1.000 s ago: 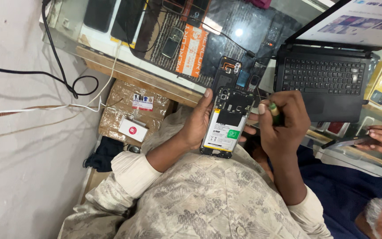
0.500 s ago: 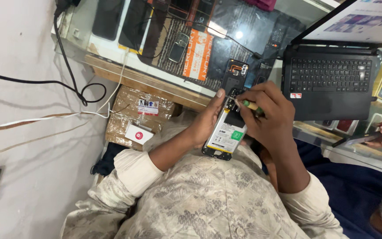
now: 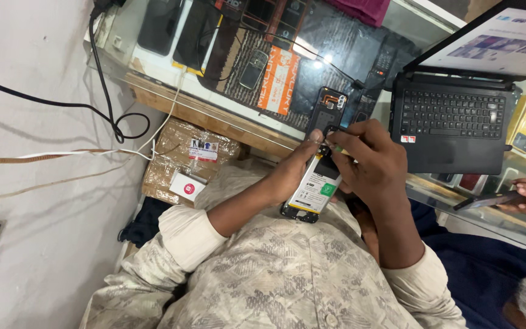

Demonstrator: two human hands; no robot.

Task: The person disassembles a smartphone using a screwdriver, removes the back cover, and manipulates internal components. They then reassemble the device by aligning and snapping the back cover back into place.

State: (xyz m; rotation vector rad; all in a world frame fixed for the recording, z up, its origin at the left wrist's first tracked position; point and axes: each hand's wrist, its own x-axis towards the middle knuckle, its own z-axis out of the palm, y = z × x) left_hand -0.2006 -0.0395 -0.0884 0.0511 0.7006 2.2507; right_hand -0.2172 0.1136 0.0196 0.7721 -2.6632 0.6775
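Our left hand [image 3: 290,176] is clamped around an opened black smartphone with a white, green-labelled battery [image 3: 315,183], held above our lap just in front of the glass counter [image 3: 348,61]; our right hand [image 3: 375,161] pinches a small tool at its upper end. Left of us, a brown tape-wrapped cardboard parcel [image 3: 178,164] bears a white rectangular label, with a small white box with a red dot [image 3: 188,187] against it. Under the glass lies an orange rectangular card [image 3: 278,81].

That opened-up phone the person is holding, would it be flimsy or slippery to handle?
The opened phone is probably stiff, since it stays straight while gripped only by the left hand. It looks flat and thin, so unlikely to roll. Its exposed battery and parts are likely fragile where the right hand works.
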